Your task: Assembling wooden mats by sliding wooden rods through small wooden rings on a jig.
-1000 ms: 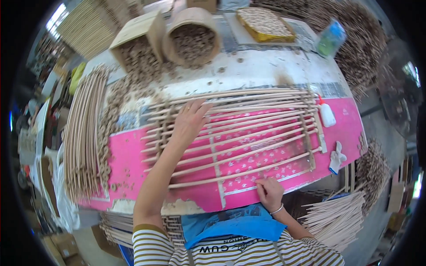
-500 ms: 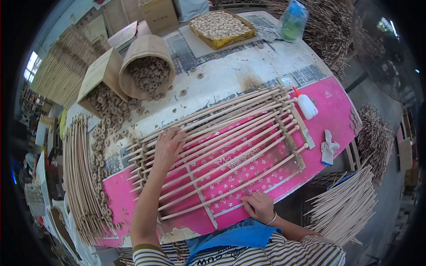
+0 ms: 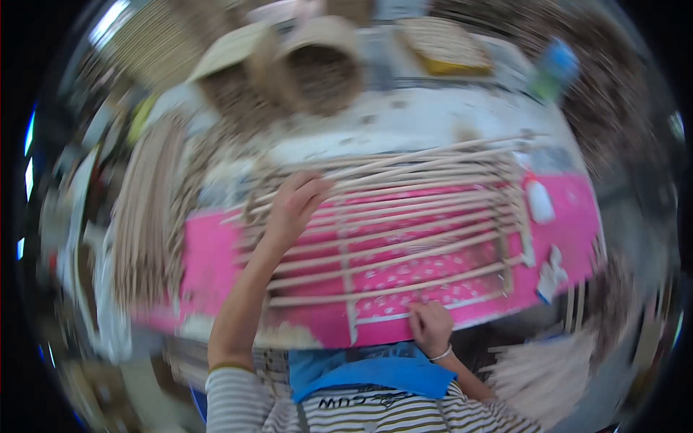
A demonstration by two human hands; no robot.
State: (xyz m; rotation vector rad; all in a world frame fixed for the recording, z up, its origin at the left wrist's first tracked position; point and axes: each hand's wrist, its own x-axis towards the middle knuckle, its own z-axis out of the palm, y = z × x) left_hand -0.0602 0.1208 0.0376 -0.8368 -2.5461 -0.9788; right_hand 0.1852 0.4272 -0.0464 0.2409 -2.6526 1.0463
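Long thin wooden rods [image 3: 404,260] lie side by side across a slotted wooden rack, whose right-hand bar [image 3: 507,270] shows beneath their ends. My left hand [image 3: 297,206] is closed around wooden rods near the rack's far left part. Those rods [image 3: 433,160] slant up to the right, above the other rods, and their far ends pass beyond the rack. At the table's near edge rests my right hand [image 3: 431,328], its fingers curled in; whatever they may hold is hidden. Motion blur hides the exact number of rods in my left hand.
Two wooden tubs [image 3: 321,68] of small brown rings lie tipped at the back left. Bundled rods [image 3: 148,216] stand along the left. A yellow tray [image 3: 455,66], white glue bottle [image 3: 539,200] and whitish glove [image 3: 552,278] are on the table; loose sticks [image 3: 538,379] lie lower right.
The view has turned and blurred. My left hand has closed on rods at the rack's far side and lifted them, shifting their ends rightward. My right hand stays by the near edge.
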